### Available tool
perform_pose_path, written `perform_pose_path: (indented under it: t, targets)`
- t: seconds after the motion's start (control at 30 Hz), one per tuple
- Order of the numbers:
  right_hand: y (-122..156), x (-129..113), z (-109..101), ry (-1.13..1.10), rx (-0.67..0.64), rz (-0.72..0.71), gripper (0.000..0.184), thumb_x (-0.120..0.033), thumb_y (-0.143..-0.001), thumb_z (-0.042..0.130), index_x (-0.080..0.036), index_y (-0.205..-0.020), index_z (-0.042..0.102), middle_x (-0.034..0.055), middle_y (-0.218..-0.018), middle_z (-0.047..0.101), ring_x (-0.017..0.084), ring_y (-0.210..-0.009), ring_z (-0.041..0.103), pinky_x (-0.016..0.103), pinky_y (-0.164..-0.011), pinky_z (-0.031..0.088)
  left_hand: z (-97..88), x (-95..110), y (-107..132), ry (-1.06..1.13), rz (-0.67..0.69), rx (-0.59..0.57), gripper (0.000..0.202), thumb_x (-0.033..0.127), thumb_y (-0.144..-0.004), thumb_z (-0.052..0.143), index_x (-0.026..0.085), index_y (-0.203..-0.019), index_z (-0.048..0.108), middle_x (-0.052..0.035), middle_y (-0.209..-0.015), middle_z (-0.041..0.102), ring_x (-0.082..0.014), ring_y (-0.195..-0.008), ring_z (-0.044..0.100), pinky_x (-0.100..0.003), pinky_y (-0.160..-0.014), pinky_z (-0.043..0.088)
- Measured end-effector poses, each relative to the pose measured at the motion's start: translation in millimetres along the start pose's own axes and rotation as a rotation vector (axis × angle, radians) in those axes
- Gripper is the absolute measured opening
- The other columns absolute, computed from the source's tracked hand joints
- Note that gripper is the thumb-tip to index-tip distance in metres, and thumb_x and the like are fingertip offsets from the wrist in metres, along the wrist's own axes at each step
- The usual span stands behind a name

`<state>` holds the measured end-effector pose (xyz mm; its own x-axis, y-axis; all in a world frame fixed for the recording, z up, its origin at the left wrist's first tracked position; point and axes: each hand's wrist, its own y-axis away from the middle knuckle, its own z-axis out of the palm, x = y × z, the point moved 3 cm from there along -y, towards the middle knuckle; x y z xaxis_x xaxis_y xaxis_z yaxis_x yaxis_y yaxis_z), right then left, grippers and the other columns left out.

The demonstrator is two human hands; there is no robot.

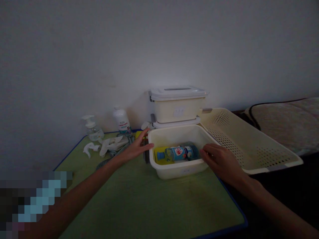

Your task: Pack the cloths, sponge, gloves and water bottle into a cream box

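A cream plastic storage box (169,171) without a lid stands on the green table. Inside it lies a bottle of blue liquid (178,153) with a blue cap and a printed label, on top of something yellow (159,161). My left hand (139,145) is at the box's left rim, thumb and fingers spread, the thumb reaching over the edge. At the opposite rim, my right hand (219,160) has its fingers curled over the edge of the box, the fingertips partly hidden.
Behind stands a lidded box (178,111) on another grey lid (175,123). A large perforated basket (249,142) sits to the right, near a cushion-like item (286,122). Left are a pump bottle (93,129), a white bottle (122,120), crumpled white material (113,144) and dark cloth.
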<state>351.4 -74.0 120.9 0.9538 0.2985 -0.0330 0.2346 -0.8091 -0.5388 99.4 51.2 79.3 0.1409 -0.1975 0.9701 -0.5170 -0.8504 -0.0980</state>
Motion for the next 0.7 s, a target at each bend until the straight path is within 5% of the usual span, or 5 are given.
perform_pose_path:
  t: [0.13, 0.33, 0.5, 0.7]
  targets:
    - [-19, 20, -16, -0.024, 0.038, -0.017, 0.022, -0.029, -0.084, 0.04, -0.02, -0.068, 0.053, 0.0066, -0.071, 0.063, 0.018, -0.061, 0.057, 0.029, -0.056, 0.041, -29.2, 25, -14, -0.104, 0.065, 0.079, 0.095, 0.038, -0.064, 0.069, 0.023, -0.14, 0.015, -0.02, -0.146, 0.025, -0.0322, -0.13, 0.036, -0.051, -0.103, 0.031]
    - [-91, 83, -39, -0.131, 0.279, 0.145, 0.014, -0.029, -0.074, 0.05, -0.02, -0.08, 0.059, 0.0097, -0.085, 0.064, 0.021, -0.07, 0.058, 0.036, -0.064, 0.046, -63.9, 92, -52, -0.291, 0.219, 0.245, 0.095, 0.036, -0.063, 0.071, 0.017, -0.14, 0.018, -0.0218, -0.145, 0.024, -0.0353, -0.132, 0.03, -0.053, -0.103, 0.029]
    - [-147, 137, -31, -0.478, 0.457, 0.415, 0.019, -0.025, -0.073, 0.05, -0.021, -0.088, 0.061, 0.0099, -0.099, 0.064, 0.023, -0.088, 0.058, 0.042, -0.079, 0.046, -57.6, 123, -86, -0.322, 0.223, 0.304, 0.063, 0.04, -0.078, 0.055, 0.016, -0.133, 0.035, -0.0175, -0.147, 0.028, -0.0299, -0.134, 0.028, -0.05, -0.107, 0.021]
    - [-165, 157, -6, -0.643, 0.456, 0.501, 0.021, -0.023, -0.076, 0.041, -0.019, -0.082, 0.06, 0.0102, -0.098, 0.065, 0.024, -0.096, 0.057, 0.042, -0.078, 0.046, -35.9, 117, -115, -0.334, 0.274, 0.277, 0.037, 0.042, -0.085, 0.041, 0.014, -0.099, 0.058, -0.0124, -0.12, 0.057, -0.0243, -0.121, 0.044, -0.043, -0.105, 0.028]
